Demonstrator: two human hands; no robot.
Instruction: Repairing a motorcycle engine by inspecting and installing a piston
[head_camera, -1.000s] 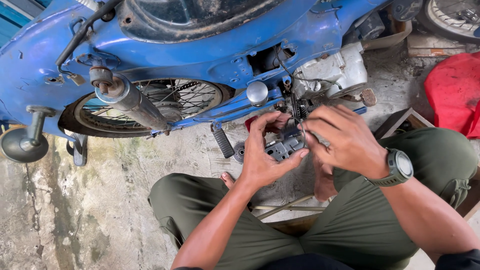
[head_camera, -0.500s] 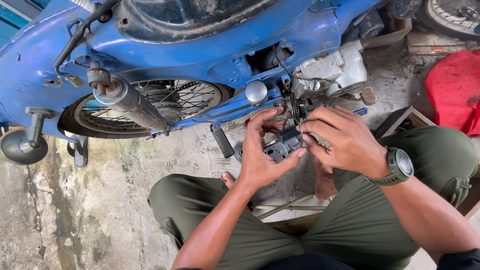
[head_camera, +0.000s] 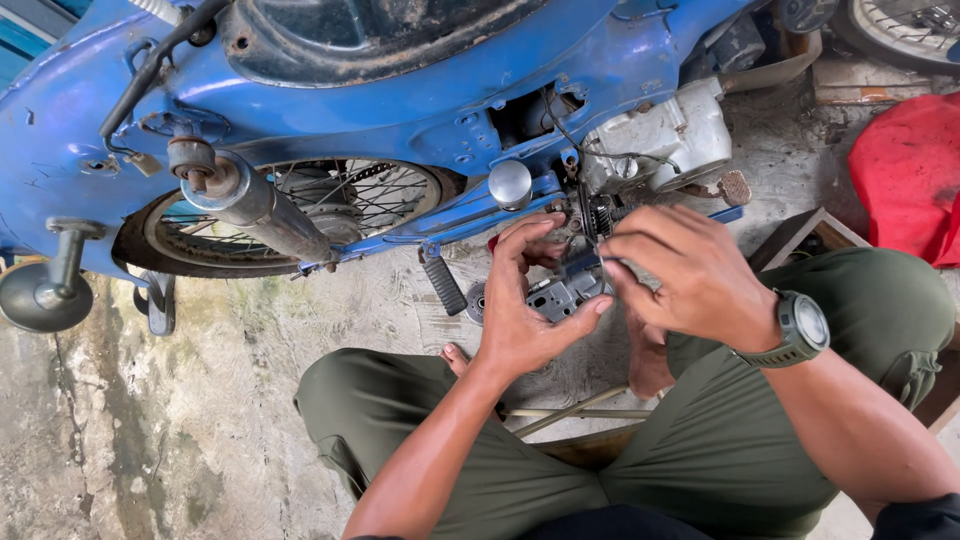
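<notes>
The blue step-through motorcycle (head_camera: 380, 110) stands on stained concrete floor (head_camera: 200, 420); low beside its pale engine case (head_camera: 660, 135) sits the small grey metal part (head_camera: 560, 298). The left hand (head_camera: 525, 320) cups it, and should steady it while the right hand (head_camera: 690, 275) pinches its top edge, ideally working gently.

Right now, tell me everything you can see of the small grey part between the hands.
The grey part looks like cast metal, blocky, with holes and recesses on its face. It sits just under the blue motorbike, near the silver engine case. The left hand cups it from below and the side; the right hand pinches at its upper right edge, hiding much of it.
</notes>
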